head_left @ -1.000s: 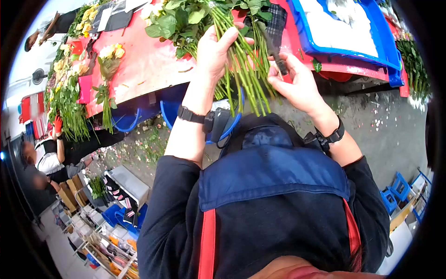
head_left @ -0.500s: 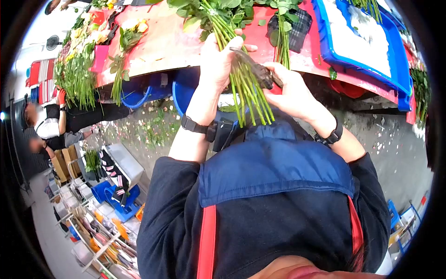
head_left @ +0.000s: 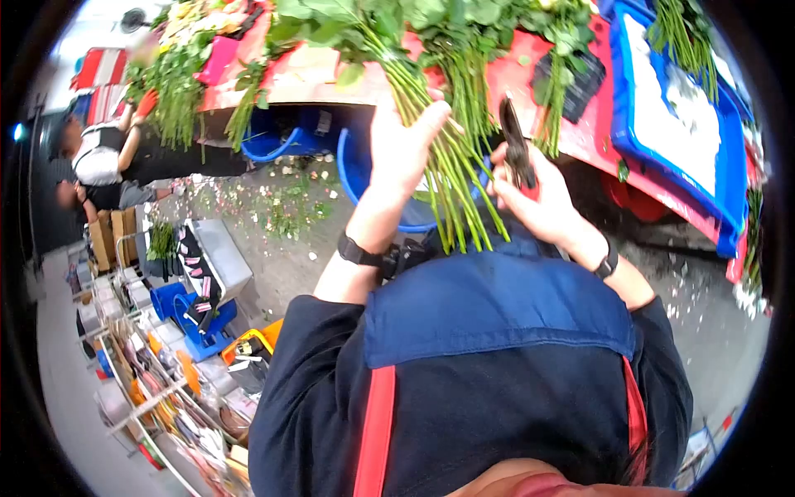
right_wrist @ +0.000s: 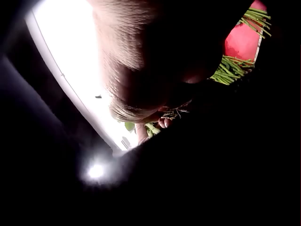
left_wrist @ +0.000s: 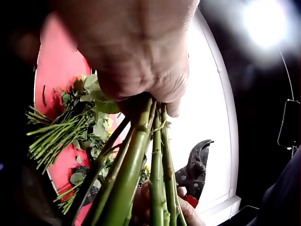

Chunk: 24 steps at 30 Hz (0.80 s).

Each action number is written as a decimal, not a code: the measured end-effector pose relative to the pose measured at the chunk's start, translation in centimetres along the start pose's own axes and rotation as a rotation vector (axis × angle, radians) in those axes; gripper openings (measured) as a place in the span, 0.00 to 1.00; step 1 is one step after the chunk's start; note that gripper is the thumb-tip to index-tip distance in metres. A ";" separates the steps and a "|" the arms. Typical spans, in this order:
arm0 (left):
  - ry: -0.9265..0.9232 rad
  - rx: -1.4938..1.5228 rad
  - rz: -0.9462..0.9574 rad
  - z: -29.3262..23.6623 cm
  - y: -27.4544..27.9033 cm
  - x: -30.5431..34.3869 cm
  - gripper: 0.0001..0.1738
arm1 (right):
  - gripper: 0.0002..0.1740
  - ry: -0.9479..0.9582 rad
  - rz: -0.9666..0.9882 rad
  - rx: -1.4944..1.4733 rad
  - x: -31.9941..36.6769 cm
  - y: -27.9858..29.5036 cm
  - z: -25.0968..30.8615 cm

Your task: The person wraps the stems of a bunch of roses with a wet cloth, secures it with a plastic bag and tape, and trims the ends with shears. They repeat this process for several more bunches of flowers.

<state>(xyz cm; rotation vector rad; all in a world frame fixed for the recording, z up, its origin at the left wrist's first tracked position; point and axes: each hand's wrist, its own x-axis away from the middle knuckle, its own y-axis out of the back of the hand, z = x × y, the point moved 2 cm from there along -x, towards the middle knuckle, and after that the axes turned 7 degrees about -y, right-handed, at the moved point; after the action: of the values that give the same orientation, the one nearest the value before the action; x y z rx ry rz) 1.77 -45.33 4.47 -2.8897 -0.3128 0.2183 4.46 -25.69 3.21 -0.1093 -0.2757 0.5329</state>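
Observation:
My left hand (head_left: 401, 153) grips a bunch of long green flower stems (head_left: 454, 190), their leafy tops towards the table and their cut ends pointing down at my body. In the left wrist view the stems (left_wrist: 136, 160) come out thick from below that hand. My right hand (head_left: 545, 203) holds pruning shears (head_left: 515, 141) just to the right of the stems, dark blades pointing up and away. A bit of red handle (left_wrist: 191, 201) shows in the left wrist view. The right wrist view is mostly dark, with the shears hidden behind the hand.
A red-covered table (head_left: 592, 124) bears more leafy bunches (head_left: 468, 91) and a blue tray (head_left: 625, 124) lined with white. Blue buckets (head_left: 352, 170) stand beneath its edge. Another person (head_left: 103, 153) is at the far left. Petals litter the floor (head_left: 286, 195).
The shears' blades crossed the stems half a second ago and now stand apart to their right, pointing up. The view has swung, so the table has shifted right and down. The left hand keeps its hold.

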 end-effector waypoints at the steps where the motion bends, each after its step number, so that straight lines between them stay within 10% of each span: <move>1: -0.001 0.009 -0.006 -0.3 0.3 0.2 0.12 | 0.15 -0.051 0.024 0.016 0.0 -0.5 0.4; 24: 0.004 0.156 -0.205 -3.2 5.2 0.6 0.09 | 0.19 0.202 0.215 0.374 -2.8 -4.6 0.8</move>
<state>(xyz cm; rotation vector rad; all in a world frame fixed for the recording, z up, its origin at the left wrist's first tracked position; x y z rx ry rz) 3.94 -50.76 6.26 -2.6807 -0.5616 0.1915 4.22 -31.05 4.10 0.1722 0.0367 0.7727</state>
